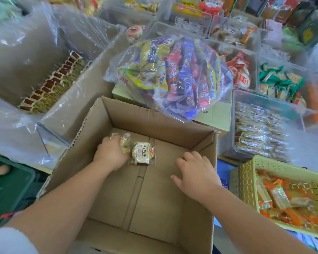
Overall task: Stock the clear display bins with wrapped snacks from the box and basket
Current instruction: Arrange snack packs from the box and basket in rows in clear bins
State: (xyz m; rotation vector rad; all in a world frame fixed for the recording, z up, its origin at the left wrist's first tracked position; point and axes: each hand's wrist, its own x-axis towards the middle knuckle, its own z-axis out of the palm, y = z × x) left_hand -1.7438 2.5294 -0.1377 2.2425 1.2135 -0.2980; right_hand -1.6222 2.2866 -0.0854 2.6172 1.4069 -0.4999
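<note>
Likely the trouble is a dropped packet: the left hand (pixel 111 153) curls over a clump of wrapped snacks (pixel 124 142) on the floor of the box (pixel 200 143), and the slick film could slide out on the lift. A labelled round cake (pixel 141 153) lies just right of its fingertips; whether it is pinched too I cannot tell. The right hand (pixel 196 171) rests loosely spread, holding nothing — well to the right of that grip.

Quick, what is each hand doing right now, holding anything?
Left hand: closed round wrapped snacks in the cardboard box.
Right hand: open, holding nothing.
</note>
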